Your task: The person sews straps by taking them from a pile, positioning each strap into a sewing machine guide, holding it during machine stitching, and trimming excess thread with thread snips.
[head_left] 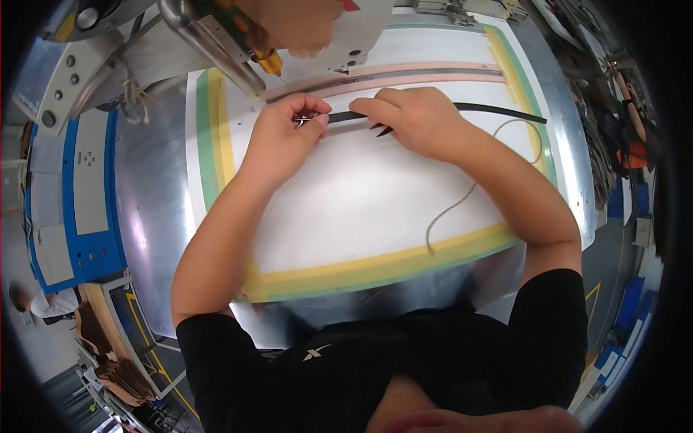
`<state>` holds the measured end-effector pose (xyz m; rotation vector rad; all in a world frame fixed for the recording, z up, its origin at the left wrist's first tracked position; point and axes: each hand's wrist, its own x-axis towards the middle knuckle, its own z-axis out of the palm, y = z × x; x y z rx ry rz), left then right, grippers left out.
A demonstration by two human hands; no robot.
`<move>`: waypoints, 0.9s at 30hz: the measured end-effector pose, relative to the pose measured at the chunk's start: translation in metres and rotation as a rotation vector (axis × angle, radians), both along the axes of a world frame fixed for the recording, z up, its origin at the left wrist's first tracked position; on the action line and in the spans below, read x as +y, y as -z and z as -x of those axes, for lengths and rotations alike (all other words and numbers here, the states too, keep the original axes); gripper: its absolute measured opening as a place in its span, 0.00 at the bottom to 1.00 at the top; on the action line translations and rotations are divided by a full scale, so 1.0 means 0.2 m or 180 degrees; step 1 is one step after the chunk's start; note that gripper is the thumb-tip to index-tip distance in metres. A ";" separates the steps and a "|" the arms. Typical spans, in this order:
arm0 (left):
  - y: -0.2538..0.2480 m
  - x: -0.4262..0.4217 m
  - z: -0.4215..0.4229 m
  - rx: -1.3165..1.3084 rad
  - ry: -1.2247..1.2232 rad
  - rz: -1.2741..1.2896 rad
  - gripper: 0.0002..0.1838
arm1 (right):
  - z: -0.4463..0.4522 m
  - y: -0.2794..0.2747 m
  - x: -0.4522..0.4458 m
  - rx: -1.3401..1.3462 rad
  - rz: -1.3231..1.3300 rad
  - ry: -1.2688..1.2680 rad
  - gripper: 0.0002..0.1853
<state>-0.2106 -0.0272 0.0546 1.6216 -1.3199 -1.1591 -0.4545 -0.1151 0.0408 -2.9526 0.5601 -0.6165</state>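
A narrow black strip [498, 109] runs across the white board, from my left hand to beyond my right. My left hand [283, 137] is closed, pinching the strip's left end. A small shiny metal piece [304, 120] shows between its thumb and fingers; its kind is unclear. My right hand [419, 124] is closed over the strip, with thumb and forefinger on it. Dark pointed tips [384, 130] stick out below that hand; the rest of that tool is hidden in the palm. A thin cord [449, 208] lies in a loose curve under my right forearm.
The white board [346, 209] has yellow and green tape along its edges. A pink-edged slot [433, 75] crosses it behind my hands. Machine parts with a metal tube [216, 54] and yellow nozzle [268, 63] hang at upper left. A person [50, 303] is far left.
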 end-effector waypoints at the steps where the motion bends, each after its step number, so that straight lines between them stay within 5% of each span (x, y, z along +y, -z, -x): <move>1: 0.03 -0.03 0.01 -0.0299 0.0029 0.0173 0.08 | 0.01 -0.01 -0.04 0.0094 0.0156 -0.0055 0.19; 6: 0.13 -0.12 0.06 -0.1597 0.0158 0.1123 0.09 | -0.01 -0.02 -0.17 0.0511 0.0371 -0.0170 0.14; 15: 0.23 -0.17 0.15 -0.1982 0.0434 0.1658 0.08 | 0.15 0.07 -0.24 0.0527 0.0048 -0.0052 0.14; 20: 0.25 -0.21 0.17 -0.2207 0.0481 0.1822 0.17 | 0.23 0.06 -0.28 0.0242 0.0378 -0.0095 0.16; 23: 0.21 -0.23 0.23 -0.2922 0.0654 0.1891 0.25 | 0.21 0.06 -0.28 0.0069 0.0303 -0.0139 0.05; 27: 0.20 -0.25 0.22 -0.3206 0.0835 0.1783 0.32 | 0.22 0.09 -0.28 0.0114 0.0234 -0.0140 0.06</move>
